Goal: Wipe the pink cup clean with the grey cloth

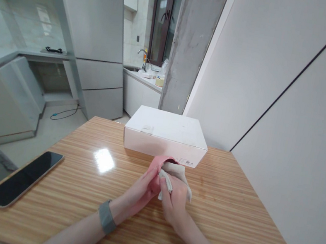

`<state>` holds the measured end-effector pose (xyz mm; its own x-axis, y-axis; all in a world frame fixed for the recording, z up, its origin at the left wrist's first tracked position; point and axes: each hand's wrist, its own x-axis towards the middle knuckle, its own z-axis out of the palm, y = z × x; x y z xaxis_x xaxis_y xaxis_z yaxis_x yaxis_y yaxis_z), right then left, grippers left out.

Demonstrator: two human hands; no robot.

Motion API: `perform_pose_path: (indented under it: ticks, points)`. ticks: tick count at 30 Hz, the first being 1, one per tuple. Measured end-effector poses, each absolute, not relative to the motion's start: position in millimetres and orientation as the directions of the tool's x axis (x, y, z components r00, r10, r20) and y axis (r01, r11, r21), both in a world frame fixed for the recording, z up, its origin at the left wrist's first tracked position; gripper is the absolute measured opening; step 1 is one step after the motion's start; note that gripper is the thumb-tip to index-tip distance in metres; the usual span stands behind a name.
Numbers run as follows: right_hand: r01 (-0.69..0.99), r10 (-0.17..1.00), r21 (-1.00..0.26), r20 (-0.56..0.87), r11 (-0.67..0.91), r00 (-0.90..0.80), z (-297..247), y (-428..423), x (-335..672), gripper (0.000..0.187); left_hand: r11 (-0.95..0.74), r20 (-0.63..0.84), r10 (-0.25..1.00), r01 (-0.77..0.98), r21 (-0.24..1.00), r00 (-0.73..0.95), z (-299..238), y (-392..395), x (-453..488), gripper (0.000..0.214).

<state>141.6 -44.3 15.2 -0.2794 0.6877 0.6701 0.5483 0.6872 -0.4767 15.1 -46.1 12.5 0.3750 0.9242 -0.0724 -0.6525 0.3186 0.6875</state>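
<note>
My left hand [140, 191], with a grey band on its wrist, is wrapped around a pink rounded vessel [157, 164]. The vessel is tilted, its open rim facing up and right; much of it is hidden, so whether it is a bowl or a cup I cannot tell. Pinched in my right hand [174, 203] is a pale grey cloth [178, 170]. Part of the cloth lies inside the rim of the vessel, and the rest hangs over the right side of my hand. Both hands are close together above the wooden table [219, 233].
Just beyond my hands a closed white box [168, 127] stands on the table. A dark-screened phone [25, 177] lies near the left edge. Behind are a fridge [95, 21], a sink counter [142, 89], a concrete pillar [191, 47] and a white wall panel [309, 114].
</note>
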Motion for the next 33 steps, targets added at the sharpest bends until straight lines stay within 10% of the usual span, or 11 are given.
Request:
perform_pose_path:
  ticks: [13,33]
  points:
    - [0.332,0.392,-0.228,0.693,0.915,-0.605,26,-44,153,0.025,0.364,-0.19,0.919,-0.559,0.745,0.345,10,-38,2,0.057]
    - [0.479,0.673,-0.478,0.595,0.736,-0.44,27,-35,163,0.037,0.382,-0.018,0.848,-0.587,0.714,0.53,10,-41,-3,0.051]
